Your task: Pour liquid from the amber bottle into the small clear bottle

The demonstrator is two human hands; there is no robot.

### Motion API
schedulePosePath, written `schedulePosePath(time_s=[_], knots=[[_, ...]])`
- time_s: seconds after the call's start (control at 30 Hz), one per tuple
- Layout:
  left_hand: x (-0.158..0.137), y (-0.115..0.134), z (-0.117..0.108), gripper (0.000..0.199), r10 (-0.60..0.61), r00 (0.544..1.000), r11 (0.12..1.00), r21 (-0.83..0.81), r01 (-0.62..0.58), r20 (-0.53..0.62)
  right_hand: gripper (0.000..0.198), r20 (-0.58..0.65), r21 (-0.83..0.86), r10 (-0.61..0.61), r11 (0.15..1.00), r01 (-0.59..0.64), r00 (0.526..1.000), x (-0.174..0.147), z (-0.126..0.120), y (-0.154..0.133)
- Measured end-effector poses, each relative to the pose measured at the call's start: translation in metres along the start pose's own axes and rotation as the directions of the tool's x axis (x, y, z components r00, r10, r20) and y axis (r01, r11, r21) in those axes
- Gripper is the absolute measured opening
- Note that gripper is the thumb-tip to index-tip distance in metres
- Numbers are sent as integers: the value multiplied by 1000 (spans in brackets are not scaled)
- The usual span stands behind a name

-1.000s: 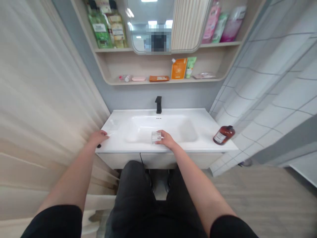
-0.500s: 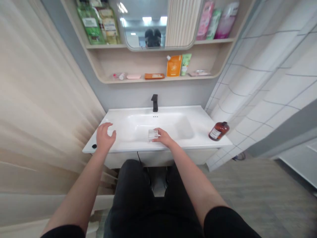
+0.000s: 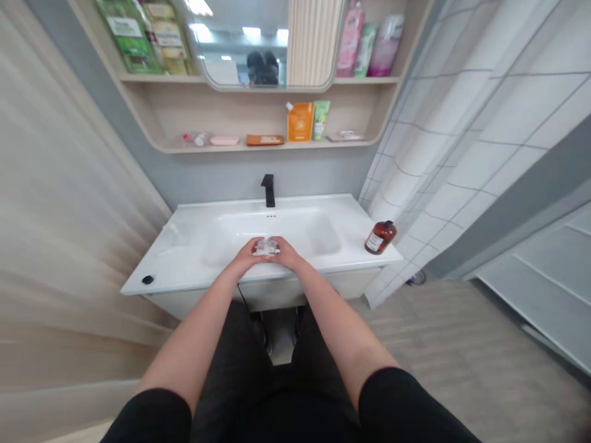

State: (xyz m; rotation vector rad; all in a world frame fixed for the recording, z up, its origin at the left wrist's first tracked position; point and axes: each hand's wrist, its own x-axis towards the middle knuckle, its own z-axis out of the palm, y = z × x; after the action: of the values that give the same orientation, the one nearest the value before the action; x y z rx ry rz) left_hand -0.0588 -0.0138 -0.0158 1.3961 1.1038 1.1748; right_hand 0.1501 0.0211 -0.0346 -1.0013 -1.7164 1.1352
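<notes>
A small clear box-like container is held over the front part of the white sink. My left hand grips it from the left, fingers curled round its side. From the right, my right hand closes on the same container. What the container holds, if anything, is too small to make out. Behind both hands stands a black faucet at the sink's back edge.
A brown bottle stands on the counter's right end, a small round black object on its left. Above, a shelf bears an orange pouch, a green tube and small items. A curtain hangs at left.
My left hand has moved right from the counter's left side and closed on the clear container, which my right hand was holding. The view has shifted to the right.
</notes>
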Motion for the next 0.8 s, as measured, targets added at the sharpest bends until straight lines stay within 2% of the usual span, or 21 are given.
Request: schedulePosePath(time_s=[0.13,0.2,0.3,0.4,0.47,0.53,0.6,0.67,0.7,0.73,0.77,0.8], knots=[[-3,-1,0,75,17,1000,999,35,-17,-1,89,34,30,-10,1000,9,999,-2,4,2],[-4,0,1,74,32,999,999,37,-30,-38,93,18,15,-29,999,28,999,-4,8,0],[-7,2,4,73,56,990,997,61,-48,-131,92,-89,-88,-91,993,84,992,-14,12,-8],[-10,4,6,73,62,988,993,111,-46,-144,74,-250,-227,-209,962,153,945,-41,-2,-16],[-11,5,6,71,54,988,988,152,-32,-144,56,-369,-298,-275,940,167,888,-71,-29,-18],[-12,6,6,69,37,986,984,178,-8,-161,41,-518,-386,-284,919,76,807,-109,-73,-17],[-11,6,5,68,24,985,984,178,6,-169,37,-680,-475,-292,874,-102,672,-146,-127,-14],[-10,6,5,70,19,989,988,155,4,-146,46,-810,-489,-323,833,-259,490,-173,-184,-12],[-10,6,5,71,19,990,989,145,1,-137,56,-842,-475,-329,827,-300,427,-180,-211,-11],[-9,6,5,71,17,991,991,136,1,-133,70,-860,-460,-327,830,-315,392,-184,-235,-9],[-9,6,5,71,14,990,991,131,5,-138,84,-870,-437,-306,841,-318,386,-183,-256,-7],[-9,7,5,71,10,989,992,129,10,-150,98,-878,-399,-257,858,-323,403,-179,-273,-5]])
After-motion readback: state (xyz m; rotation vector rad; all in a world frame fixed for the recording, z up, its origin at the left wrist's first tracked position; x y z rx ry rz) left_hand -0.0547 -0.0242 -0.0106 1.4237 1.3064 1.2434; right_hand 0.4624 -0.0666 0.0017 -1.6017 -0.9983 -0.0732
